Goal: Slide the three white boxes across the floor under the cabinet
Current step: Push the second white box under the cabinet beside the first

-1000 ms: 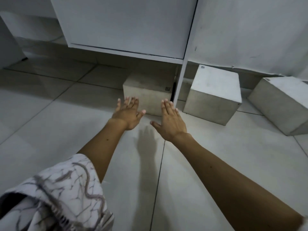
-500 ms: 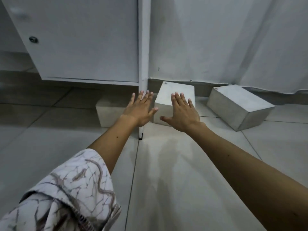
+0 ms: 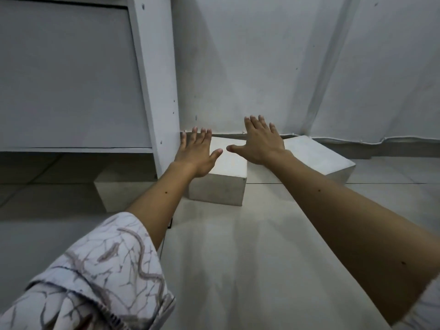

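Three white boxes sit on the tiled floor. The first box lies in shadow beneath the white cabinet, left of its upright side panel. The middle box stands just right of that panel, near the wall. The third box lies further right, turned at an angle. My left hand hovers open over the left part of the middle box, fingers spread. My right hand is open above the gap between the middle and third boxes. Neither hand grips anything.
A white wall rises behind the boxes, with a thin cable running along its base. Light floor tiles stretch toward me. My patterned left sleeve fills the lower left corner.
Both hands left the front of the first box under the cabinet and moved right and forward over the middle box. The view swung right and closer to the wall.
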